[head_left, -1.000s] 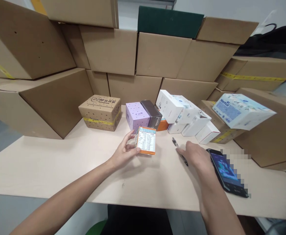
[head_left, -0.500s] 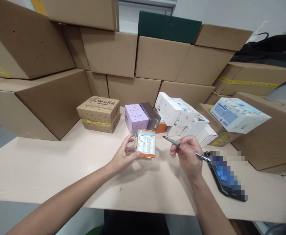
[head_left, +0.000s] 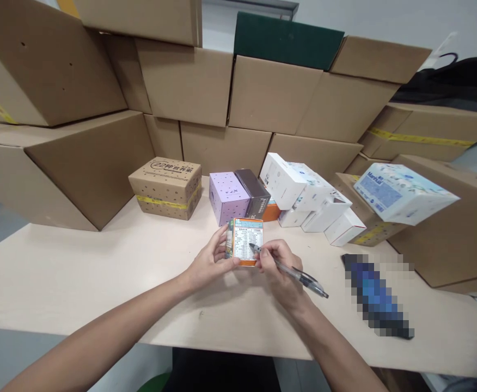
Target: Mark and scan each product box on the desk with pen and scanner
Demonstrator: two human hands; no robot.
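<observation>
A small orange-edged carton [head_left: 247, 231] with a printed table on its face is held in my left hand [head_left: 209, 257], the fingers on its left side and the thumb along its lower edge. Between the fingers of my right hand [head_left: 281, 272] is a grey pen [head_left: 303, 277], gripped as for writing. Its tip lies over the printed face; whether it touches cannot be made out. Beyond the carton stand a purple box [head_left: 228, 196] and a dark brown box [head_left: 254, 193], side by side on the table [head_left: 99, 283].
A brown spotted carton [head_left: 165, 188] with yellow tape stands back left. Several white boxes [head_left: 283, 182] are piled back right, near a tissue pack [head_left: 402, 190] on a carton. A blurred-out phone-like device [head_left: 375, 296] lies at right. Large cardboard boxes [head_left: 275, 92] wall the back.
My right hand has moved left with the pen, bringing its tip from beside the carton to over its printed face. The carton stays in my left hand, turned slightly.
</observation>
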